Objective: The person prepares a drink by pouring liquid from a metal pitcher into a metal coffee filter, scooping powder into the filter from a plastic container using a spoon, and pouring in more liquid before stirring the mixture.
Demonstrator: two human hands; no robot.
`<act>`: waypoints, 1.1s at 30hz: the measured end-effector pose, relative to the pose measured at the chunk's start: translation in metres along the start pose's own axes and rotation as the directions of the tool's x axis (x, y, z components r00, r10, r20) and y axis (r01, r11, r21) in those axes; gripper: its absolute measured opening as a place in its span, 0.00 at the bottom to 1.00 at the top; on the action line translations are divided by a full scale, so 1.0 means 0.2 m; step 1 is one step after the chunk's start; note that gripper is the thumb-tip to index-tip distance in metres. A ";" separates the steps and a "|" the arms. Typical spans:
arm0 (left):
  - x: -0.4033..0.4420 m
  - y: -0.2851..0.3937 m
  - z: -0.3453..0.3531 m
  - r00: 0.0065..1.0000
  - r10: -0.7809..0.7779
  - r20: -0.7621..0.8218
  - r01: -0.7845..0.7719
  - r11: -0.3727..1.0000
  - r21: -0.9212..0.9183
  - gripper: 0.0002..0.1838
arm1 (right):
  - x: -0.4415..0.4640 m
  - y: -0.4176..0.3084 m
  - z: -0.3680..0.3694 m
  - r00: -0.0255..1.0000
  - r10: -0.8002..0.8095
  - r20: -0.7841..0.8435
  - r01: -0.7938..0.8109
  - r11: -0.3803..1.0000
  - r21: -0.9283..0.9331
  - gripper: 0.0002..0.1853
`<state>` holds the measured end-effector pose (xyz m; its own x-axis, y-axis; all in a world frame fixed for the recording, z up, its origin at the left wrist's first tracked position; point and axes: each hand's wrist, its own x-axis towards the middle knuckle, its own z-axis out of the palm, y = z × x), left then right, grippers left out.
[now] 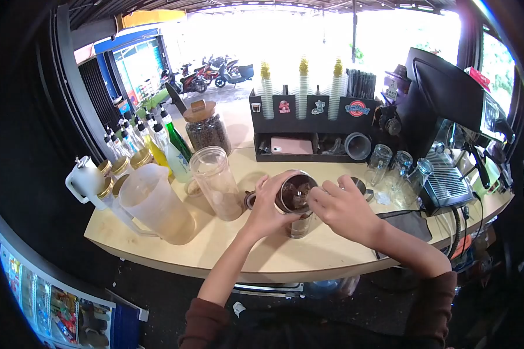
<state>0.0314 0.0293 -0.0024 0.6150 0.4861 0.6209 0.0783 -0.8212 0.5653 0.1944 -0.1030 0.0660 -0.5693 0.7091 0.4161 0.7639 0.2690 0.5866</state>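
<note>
Pale wood counter (pixel 227 247), curved front edge, set at an open-sided stall. Bright daylight beyond; motorbikes (pixel 212 72) parked outside. Lit display fridge (pixel 52 302) low on the left, dark floor below.

Metal-rimmed vessel (pixel 297 192) sits between the two hands, near the counter's middle, mouth turned up toward the wearer, dark contents visible inside. Directly below it shows a clear glass (pixel 298 228); whether the two touch is hidden.

Left hand (pixel 266 200) curved round the vessel's left side, thumb along the near side, fingers toward the far rim: a partly open grip, holding it. Dark knob (pixel 250 200) shows just left of that hand; its attachment is unclear.

Right hand (pixel 346 209) at the vessel's right rim, fingers bent and bunched, fingertips at the mouth. Cannot tell whether they pinch something. Another metal-rimmed item (pixel 361 185) shows just behind this hand, partly covered.

Left of the hands: tall clear container (pixel 215 180), then frosted pitcher (pixel 157 203). Behind these, a wood-lidded jar (pixel 208 131) of dark beans and capped bottles (pixel 172 139). Beyond the hands, black rack (pixel 305 125) with stacked cups (pixel 303 96) and a pink phone (pixel 291 145). Right side: drinking glasses (pixel 402 168) beside a grated metal tray (pixel 450 181), dark cloth (pixel 410 225) nearer.
</note>
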 end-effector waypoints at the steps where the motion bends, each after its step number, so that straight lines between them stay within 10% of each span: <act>1: 0.01 -0.01 0.01 1.000 0.019 0.004 -0.019 1.000 0.015 0.47 | -0.01 0.00 0.00 1.000 0.023 -0.007 -0.023 0.998 0.062 0.08; 8: 0.02 -0.02 0.04 0.996 0.085 -0.029 -0.084 0.996 0.035 0.46 | 0.00 0.00 0.06 0.992 0.111 0.063 -0.125 0.945 0.301 0.15; 25: 0.04 -0.05 0.09 0.999 -0.011 -0.048 -0.002 0.965 -0.261 0.47 | 0.04 0.02 0.07 0.988 0.155 -0.007 -0.151 0.974 0.168 0.06; 33: 0.05 -0.03 0.04 0.999 0.003 0.042 0.002 0.993 -0.116 0.48 | 0.05 0.01 0.06 0.980 0.198 -0.013 -0.193 0.967 0.166 0.06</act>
<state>0.0420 0.0369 -0.0043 0.6475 0.4706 0.5994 -0.0119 -0.7802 0.6254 0.1941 -0.0867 0.0628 -0.4104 0.7400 0.5329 0.8992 0.2312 0.3715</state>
